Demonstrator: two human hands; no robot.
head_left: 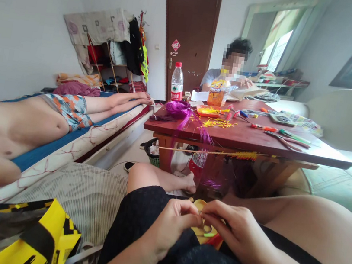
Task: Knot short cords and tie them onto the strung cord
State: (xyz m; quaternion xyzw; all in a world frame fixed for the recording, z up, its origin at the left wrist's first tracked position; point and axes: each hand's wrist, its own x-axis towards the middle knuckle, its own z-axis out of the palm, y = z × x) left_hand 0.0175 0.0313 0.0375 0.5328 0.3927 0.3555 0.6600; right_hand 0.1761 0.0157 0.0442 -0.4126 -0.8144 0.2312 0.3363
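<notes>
My left hand [172,225] and my right hand [237,228] meet above my lap, fingertips nearly touching. Each is closed in a pinch, and whatever lies between the fingers is too small to make out. Just beneath them shows part of a yellow container [199,204], mostly covered by the hands. Something red [215,241] lies beside it, below my right hand. Ahead, a bundle of purple strands [176,109] rests on the table and hangs over its front edge. Short yellow pieces [218,124] are scattered near an orange tray [205,112].
The red-brown table [249,141] holds pliers [284,141], a red-handled tool [264,128], a water bottle [176,84] and an orange drink bottle [217,93]. A thin stick [193,151] runs along its front. One person sits behind it; another lies on the bed [63,144]. A yellow-black bag [46,236] is at left.
</notes>
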